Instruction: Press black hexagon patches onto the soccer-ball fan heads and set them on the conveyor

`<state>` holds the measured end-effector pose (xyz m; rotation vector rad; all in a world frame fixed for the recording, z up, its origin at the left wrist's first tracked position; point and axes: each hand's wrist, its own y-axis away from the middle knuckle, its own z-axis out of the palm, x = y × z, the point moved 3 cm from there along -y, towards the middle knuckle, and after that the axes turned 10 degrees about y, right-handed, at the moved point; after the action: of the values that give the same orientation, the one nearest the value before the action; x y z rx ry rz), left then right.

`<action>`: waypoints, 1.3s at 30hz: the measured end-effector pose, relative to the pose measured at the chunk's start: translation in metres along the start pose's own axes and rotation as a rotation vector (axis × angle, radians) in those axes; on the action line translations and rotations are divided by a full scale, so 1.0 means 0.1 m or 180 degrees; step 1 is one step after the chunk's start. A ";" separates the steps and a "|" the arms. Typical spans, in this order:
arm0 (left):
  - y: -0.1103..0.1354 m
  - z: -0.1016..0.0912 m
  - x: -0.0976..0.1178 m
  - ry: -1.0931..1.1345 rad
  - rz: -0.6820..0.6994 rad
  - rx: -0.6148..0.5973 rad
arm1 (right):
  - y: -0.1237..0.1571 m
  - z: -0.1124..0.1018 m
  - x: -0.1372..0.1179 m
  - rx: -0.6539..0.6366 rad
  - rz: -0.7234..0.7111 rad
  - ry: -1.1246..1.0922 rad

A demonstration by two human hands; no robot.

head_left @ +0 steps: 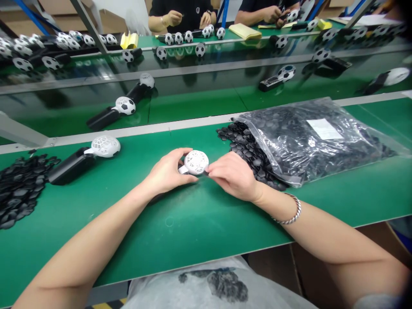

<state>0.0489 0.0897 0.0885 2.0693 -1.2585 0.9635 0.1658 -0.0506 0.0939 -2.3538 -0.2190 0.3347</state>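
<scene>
My left hand (168,171) is closed around a small hand-held fan with a white ball-shaped grille head (195,161), held just above the green table (180,227). My right hand (232,175) pinches at the right edge of that fan head, fingertips pressed together; whatever small piece they hold is hidden. A silver bracelet (289,214) sits on my right wrist. Loose black hexagonal pieces (244,146) lie just beyond my right hand.
A clear plastic bag (318,137) of black pieces spills open at right. Another white-headed fan with black handle (83,159) lies at left beside a pile of black pieces (19,189). Finished football-patterned fans (124,106) ride the conveyor behind. Two people work across it.
</scene>
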 end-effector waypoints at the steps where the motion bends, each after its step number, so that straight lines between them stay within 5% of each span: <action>1: 0.00 0.00 0.00 0.0010 0.0005 -0.0004 | 0.00 0.01 0.01 -0.0068 0.0132 -0.0073; 13: 0.03 0.02 0.06 -0.0295 0.0048 0.0070 | -0.02 0.13 0.09 -0.0597 0.1202 -0.0723; 30: 0.03 0.04 0.13 -0.0561 0.0234 0.0109 | -0.10 0.21 0.19 -0.0790 0.1821 -0.1349; 33: 0.04 0.02 0.14 -0.0736 0.0172 0.0016 | -0.09 0.10 0.37 -0.1092 0.1822 -0.1019; 39: 0.02 -0.05 0.12 -0.1566 0.0527 0.0056 | 0.06 -0.13 0.64 -0.2403 0.1942 0.0404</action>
<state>0.0493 0.0867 0.1011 2.3292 -1.6900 0.5420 0.2311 -0.0469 0.0873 -3.1457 0.5436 0.4389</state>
